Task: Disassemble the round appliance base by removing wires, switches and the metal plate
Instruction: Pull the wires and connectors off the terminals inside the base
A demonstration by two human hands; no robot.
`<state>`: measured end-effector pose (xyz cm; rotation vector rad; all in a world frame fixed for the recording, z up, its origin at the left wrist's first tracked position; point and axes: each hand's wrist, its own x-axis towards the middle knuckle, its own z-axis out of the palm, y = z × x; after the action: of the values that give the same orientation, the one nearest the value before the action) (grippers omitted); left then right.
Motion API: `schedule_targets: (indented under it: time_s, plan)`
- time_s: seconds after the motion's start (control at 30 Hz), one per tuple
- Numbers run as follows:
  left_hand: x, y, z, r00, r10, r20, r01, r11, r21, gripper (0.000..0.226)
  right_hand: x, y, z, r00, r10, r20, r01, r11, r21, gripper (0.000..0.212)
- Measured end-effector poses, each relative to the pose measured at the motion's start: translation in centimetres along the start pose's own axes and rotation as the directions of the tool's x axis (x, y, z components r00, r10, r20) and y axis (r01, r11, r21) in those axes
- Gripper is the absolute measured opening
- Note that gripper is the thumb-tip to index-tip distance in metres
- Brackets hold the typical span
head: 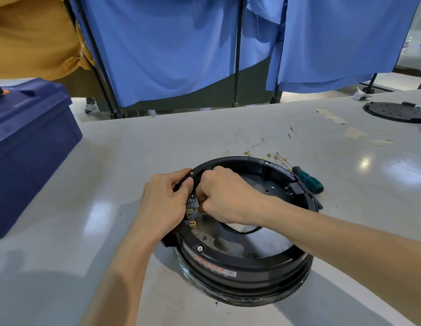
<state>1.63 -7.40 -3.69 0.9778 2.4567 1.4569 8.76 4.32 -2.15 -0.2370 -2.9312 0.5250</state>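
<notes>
Gripping base [251,287] rim, left hand [164,205]; right hand [226,196] pinches terminal [197,209]; label [215,270] illegible.

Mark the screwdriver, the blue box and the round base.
screwdriver [309,181]: head view, on its green handle.
blue box [28,147]: head view, on its near side wall.
round base [263,276]: head view, on its near outer wall.

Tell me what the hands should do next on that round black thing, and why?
Probably tug the brass clip gently inward. The right hand pinches it beside the row of brass tabs, and the left hand grips the base rim to steady it.
</notes>
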Motion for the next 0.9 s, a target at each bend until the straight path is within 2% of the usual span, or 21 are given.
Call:
schedule_targets:
  time_s: [0.3, 0.47, 0.6, 0.67, 0.77, 0.9]
  plan:
    - [0.3, -0.7, 0.0, 0.999, 0.030, 0.031, -0.029, 0.999, -0.025, 0.017, 0.0, -0.1, 0.0, 1.000, 0.019, 0.001, -0.019, 1.000, 0.011, 0.032]
    - [0.1, -0.8, 0.1, 0.999, 0.037, 0.038, -0.036, 0.999, -0.038, 0.022, -0.2, 0.3, 0.0, 0.999, 0.024, 0.027, -0.026, 0.998, 0.052, 0.021]
    - [0.1, -0.6, 0.2, 0.999, 0.044, 0.020, -0.044, 0.999, -0.030, 0.025, -0.1, 0.2, -0.1, 0.998, 0.046, 0.044, -0.048, 0.997, 0.053, 0.024]
    - [0.0, -0.7, 0.4, 1.000, 0.028, -0.002, -0.028, 0.999, -0.028, 0.025, -0.3, 0.6, -0.4, 0.993, 0.068, 0.098, -0.084, 0.982, 0.167, 0.025]
    - [0.1, -0.6, 0.7, 0.998, 0.004, -0.060, -0.004, 1.000, -0.009, 0.021, -0.6, 0.9, -1.1, 0.959, 0.072, 0.275, -0.181, 0.899, 0.398, 0.014]
    - [0.2, -0.5, 0.8, 0.996, -0.006, -0.084, 0.002, 0.999, -0.051, 0.023, -0.2, 0.4, -1.4, 0.884, 0.137, 0.447, -0.378, 0.771, 0.513, 0.015]
